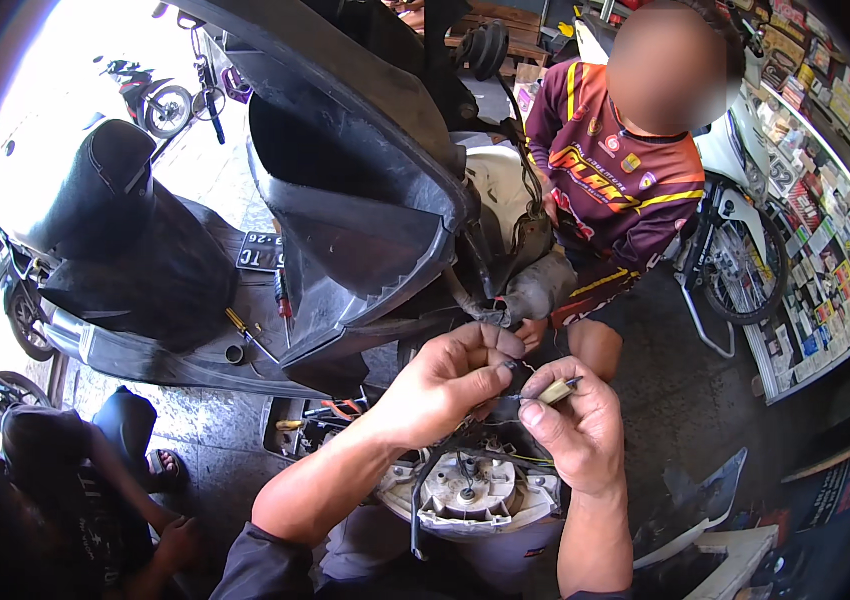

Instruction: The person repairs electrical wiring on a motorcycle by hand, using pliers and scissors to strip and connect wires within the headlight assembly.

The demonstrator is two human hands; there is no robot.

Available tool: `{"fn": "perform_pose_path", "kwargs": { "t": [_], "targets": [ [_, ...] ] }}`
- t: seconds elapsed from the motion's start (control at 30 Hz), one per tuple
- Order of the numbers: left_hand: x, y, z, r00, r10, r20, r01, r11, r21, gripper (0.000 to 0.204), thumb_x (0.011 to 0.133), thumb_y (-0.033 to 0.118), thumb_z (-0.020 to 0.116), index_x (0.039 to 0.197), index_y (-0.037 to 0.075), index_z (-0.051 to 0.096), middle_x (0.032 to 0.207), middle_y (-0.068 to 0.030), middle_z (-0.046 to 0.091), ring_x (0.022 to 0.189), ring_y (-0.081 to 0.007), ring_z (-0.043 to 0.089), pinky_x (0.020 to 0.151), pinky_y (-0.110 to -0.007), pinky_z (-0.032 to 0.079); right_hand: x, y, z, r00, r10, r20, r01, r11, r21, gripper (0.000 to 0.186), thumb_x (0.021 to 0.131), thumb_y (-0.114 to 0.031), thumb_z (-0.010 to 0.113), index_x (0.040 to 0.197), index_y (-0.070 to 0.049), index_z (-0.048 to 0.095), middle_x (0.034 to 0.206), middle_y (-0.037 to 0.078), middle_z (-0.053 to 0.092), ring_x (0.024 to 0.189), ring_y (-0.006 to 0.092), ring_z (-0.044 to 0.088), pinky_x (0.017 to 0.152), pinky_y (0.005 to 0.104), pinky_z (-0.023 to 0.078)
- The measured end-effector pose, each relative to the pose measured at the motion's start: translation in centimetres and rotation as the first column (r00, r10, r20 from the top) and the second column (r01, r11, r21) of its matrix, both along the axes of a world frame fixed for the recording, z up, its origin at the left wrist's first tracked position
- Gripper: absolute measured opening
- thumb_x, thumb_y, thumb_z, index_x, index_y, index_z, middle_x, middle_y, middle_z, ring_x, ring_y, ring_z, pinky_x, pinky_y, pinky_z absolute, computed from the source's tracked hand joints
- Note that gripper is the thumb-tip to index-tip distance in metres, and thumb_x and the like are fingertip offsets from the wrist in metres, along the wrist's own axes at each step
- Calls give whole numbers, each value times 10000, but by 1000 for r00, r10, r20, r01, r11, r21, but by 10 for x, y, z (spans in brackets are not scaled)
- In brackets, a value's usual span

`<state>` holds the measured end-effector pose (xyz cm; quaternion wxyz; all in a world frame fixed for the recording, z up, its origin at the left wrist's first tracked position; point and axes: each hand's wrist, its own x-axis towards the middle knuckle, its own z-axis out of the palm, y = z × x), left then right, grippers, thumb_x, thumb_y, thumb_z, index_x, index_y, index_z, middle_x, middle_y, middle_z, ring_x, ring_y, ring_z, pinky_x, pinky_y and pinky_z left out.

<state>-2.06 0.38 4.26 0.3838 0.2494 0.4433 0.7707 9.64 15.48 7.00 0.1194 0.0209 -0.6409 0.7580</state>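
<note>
L hand (445, 388) pinches sm. black part (512, 367), R hand (577, 425) pale block (558, 391). White housing (490, 490) near, off far scooter (345, 262); strip-down looks done, reassembly prob. not.

The dark part (512, 367) pinched by the left hand (450, 378) is mostly covered by fingertips; the pale connector (559, 390) in the right hand (587, 432) is partly hidden by the thumb. The tool tray's (267, 428) right end is masked by the left forearm (330, 462). Packets (830, 240) above the cabinet's (823, 368) lower edge cannot be identified. The jersey-wearer's (625, 165) face is blurred; the lower-left person (85, 500) is cut off.
</note>
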Motion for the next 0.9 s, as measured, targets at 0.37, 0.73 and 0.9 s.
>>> {"fn": "perform_pose_path", "kwargs": {
  "t": [0.37, 0.73, 0.9],
  "targets": [
    [34, 15, -12, 861, 508, -25, -453, 788, 416, 287, 934, -64, 607, 1117, 38, 410, 1007, -83, 566, 902, -115, 559, 810, -276, 497, -10, -9, -15, 955, -294, 43, 297, 948, -116, 66, 940, -23, 645, 989, -29, 600, 792, -28, 553, 615, 16, 462, 535, 187, 391],
    [35, -29, -4, -259, 540, -801, -225, 773, 594, 154, 768, -13, 686, 914, -16, 639, 902, -140, 717, 744, -251, 663, 678, -361, 583, -11, -5, -7, 966, -253, 58, 258, 957, -133, 116, 921, -64, 684, 1007, -17, 622, 854, 32, 611, 578, 38, 478, 500, 180, 382],
    [42, -30, 10, 87, 501, -861, -581, 727, 365, 199, 783, -75, 654, 976, -25, 663, 862, -121, 677, 765, -286, 658, 729, -350, 558, -12, -1, -8, 979, -201, 42, 205, 971, -123, 140, 931, -78, 689, 1027, -5, 618, 881, 30, 617, 625, 34, 502, 508, 175, 375]
  ]
}}
